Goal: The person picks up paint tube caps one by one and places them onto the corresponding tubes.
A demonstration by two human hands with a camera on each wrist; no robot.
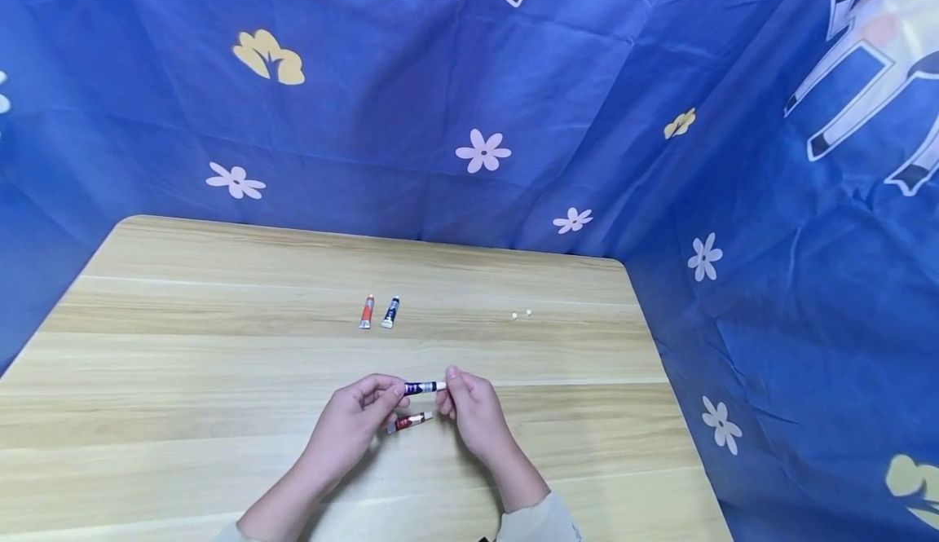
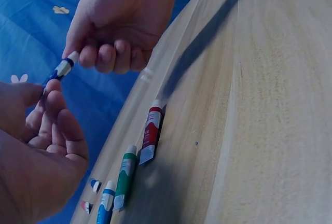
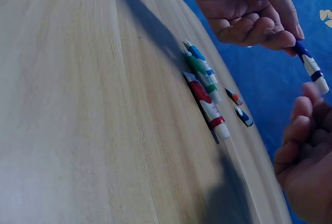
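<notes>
My left hand (image 1: 359, 412) pinches a dark blue paint tube (image 1: 421, 388) near its tail end, between thumb and fingers. At the other end, the right hand (image 1: 473, 416) holds the white cap (image 3: 321, 85) by thumb and fingertips. The tube is held level above the tabletop. Below it lies a red paint tube (image 1: 409, 421) with a white cap. Beside the red one, a green paint tube (image 2: 125, 177) and a light blue paint tube (image 2: 105, 203) show in the wrist views; the left hand hides them from the head view.
Farther back on the wooden table (image 1: 220, 346) lie an orange-red paint tube (image 1: 367, 312) and another dark blue paint tube (image 1: 391, 312). To their right are two small white pieces (image 1: 514, 315). A blue patterned cloth (image 1: 367, 118) hangs behind the table and along its right side.
</notes>
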